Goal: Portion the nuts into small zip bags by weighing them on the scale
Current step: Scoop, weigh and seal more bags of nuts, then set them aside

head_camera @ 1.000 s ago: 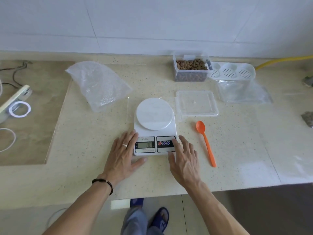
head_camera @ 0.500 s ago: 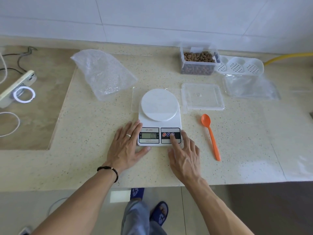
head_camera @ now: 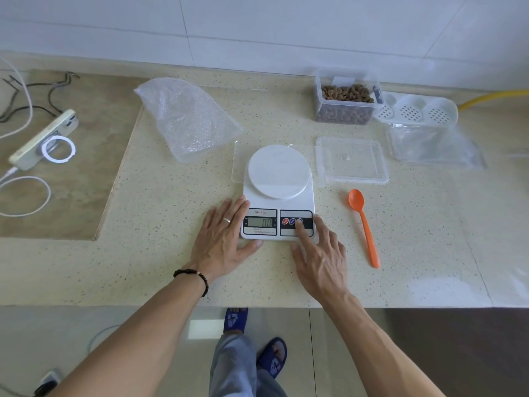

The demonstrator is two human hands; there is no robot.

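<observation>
Your scale (head_camera: 278,196) sits at the middle of the counter (head_camera: 171,267), its round platform bare and its display showing what looks like zero. Your left hand (head_camera: 221,240) lies flat and spread against the scale's left edge, steadying it, while your right hand (head_camera: 319,255) rests at the scale's right front corner with the forefinger straight, its tip on the rightmost of the three buttons. The risk from here is in that press: push hard or lean your left palm on the housing and the scale may zero under load, so every portion afterwards would read wrong; hitting the wrong button could switch units or turn it off. Nothing is on the platform, so taring now will not account for a bag's weight. Behind and to the right of the scale stands the clear tub (head_camera: 345,100), open and filled with brown nuts (head_camera: 347,93); its lid (head_camera: 352,159) lies flat just right of the platform, holding nothing. The orange spoon (head_camera: 363,224) lies right of the scale, bowl empty. Farther right of the lid is a heap of clear bags (head_camera: 432,147), probably the zip bags, and a crumpled bubble-wrap bag (head_camera: 186,118) lies left behind the scale, apparently empty.
</observation>
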